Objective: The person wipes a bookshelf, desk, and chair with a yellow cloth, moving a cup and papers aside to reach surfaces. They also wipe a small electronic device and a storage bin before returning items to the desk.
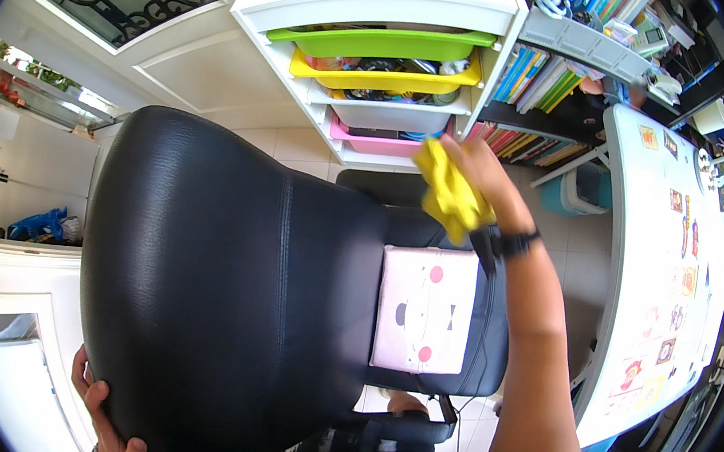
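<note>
A black leather office chair (213, 242) fills the middle of the view, its tall backrest towards the left. My left hand (102, 421) grips the edge of the backrest at lower left, fingers wrapped around it. In my right hand (485, 170) is a crumpled yellow cloth (449, 192), blurred, held above the far armrest (380, 188) and seat; whether it touches the armrest I cannot tell. On the seat lies a square pink cushion (426, 310) with a printed cartoon face. A black band circles my right wrist, and a thin cable (485, 354) hangs below it over the seat.
Beyond the chair stands a white storage unit (387, 1) with coloured pull-out bins. A white desk (659, 260) covered in stickers is at right, with a blue bin (574, 190) beside it. Bookshelves (539, 79) rise behind. A panelled door (205, 74) is at upper left.
</note>
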Action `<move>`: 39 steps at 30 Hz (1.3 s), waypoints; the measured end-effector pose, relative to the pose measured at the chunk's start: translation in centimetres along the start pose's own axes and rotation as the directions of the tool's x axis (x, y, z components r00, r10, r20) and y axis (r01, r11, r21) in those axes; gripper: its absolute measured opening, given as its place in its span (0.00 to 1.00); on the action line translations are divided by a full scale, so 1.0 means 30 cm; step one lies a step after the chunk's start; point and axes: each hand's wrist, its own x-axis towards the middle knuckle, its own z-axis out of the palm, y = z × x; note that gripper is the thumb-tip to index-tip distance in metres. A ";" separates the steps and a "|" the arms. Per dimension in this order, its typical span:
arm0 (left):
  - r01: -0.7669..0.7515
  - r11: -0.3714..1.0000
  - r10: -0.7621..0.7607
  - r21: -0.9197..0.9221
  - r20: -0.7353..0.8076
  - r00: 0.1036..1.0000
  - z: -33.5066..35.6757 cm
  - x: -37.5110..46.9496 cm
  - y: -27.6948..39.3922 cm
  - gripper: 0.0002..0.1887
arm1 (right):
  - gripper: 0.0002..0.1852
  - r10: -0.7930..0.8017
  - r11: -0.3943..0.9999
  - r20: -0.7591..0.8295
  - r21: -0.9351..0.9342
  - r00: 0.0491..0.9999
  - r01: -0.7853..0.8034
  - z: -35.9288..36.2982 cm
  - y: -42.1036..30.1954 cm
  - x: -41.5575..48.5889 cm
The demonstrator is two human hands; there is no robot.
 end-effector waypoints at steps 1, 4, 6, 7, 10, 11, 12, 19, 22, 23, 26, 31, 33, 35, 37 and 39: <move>-0.004 1.000 0.004 -0.006 0.000 1.000 0.002 0.006 0.002 0.41 | 0.20 -0.275 0.961 -0.037 -0.037 0.961 0.273 0.030 -0.016 0.136; -0.057 0.998 0.056 0.037 0.011 0.998 -0.005 0.028 0.017 0.38 | 0.14 0.311 0.482 0.120 0.835 0.943 -0.265 0.164 -0.019 0.402; -0.132 0.982 0.126 0.138 0.050 0.991 -0.020 0.040 0.027 0.35 | 0.16 0.350 0.111 0.239 0.950 0.906 -0.293 0.233 -0.001 0.520; -0.114 0.986 0.108 0.118 0.056 0.993 -0.022 0.051 0.023 0.37 | 0.19 0.339 -0.088 0.310 0.950 0.888 -0.298 0.263 0.007 0.560; -0.092 0.993 0.086 0.080 0.080 0.993 -0.022 0.073 0.011 0.41 | 0.20 0.347 -0.232 0.238 0.959 0.907 -0.163 0.300 0.030 0.613; -0.111 0.990 0.103 0.087 0.086 0.991 -0.020 0.081 0.005 0.40 | 0.21 0.403 -0.251 0.244 0.956 0.882 -0.150 0.301 0.033 0.626; -0.129 0.987 0.120 0.096 0.101 0.988 -0.027 0.090 0.004 0.40 | 0.22 0.443 -0.137 0.220 0.975 0.869 -0.177 0.292 0.040 0.633; -0.153 0.981 0.140 0.120 0.112 0.984 -0.028 0.138 0.018 0.40 | 0.21 0.453 -0.155 0.160 0.983 0.877 -0.100 0.298 0.055 0.700; -0.157 0.972 0.138 0.172 0.119 0.983 -0.030 0.145 0.017 0.40 | 0.20 0.389 -0.218 0.190 0.970 0.901 -0.111 0.347 0.080 0.642; -0.167 0.970 0.146 0.175 0.123 0.981 -0.029 0.147 0.013 0.40 | 0.20 0.409 -0.235 0.193 0.967 0.892 -0.101 0.362 0.083 0.611; -0.110 0.991 0.108 0.069 0.044 0.993 -0.008 0.139 -0.003 0.40 | 0.18 0.426 -0.130 0.126 0.988 0.896 -0.077 0.388 0.079 0.473; -0.066 0.997 0.066 0.031 0.000 0.998 0.000 0.123 -0.017 0.38 | 0.15 0.466 -0.047 0.074 0.997 0.882 -0.059 0.383 0.003 0.320; -0.061 0.998 0.061 -0.014 -0.001 0.998 0.005 0.122 -0.019 0.38 | 0.15 0.499 -0.002 0.061 0.998 0.865 -0.069 0.379 -0.020 0.295; -0.072 0.996 0.072 -0.043 -0.008 0.997 0.010 0.125 -0.019 0.39 | 0.15 0.529 0.012 0.063 0.997 0.846 -0.082 0.381 -0.032 0.277; -0.073 0.996 0.073 -0.051 -0.009 0.997 0.011 0.131 -0.015 0.39 | 0.15 0.510 0.025 0.047 0.997 0.859 -0.070 0.388 -0.036 0.259; -0.062 0.997 0.062 -0.042 0.001 0.998 0.008 0.135 -0.004 0.40 | 0.14 0.514 0.025 0.047 0.997 0.856 -0.069 0.398 -0.037 0.237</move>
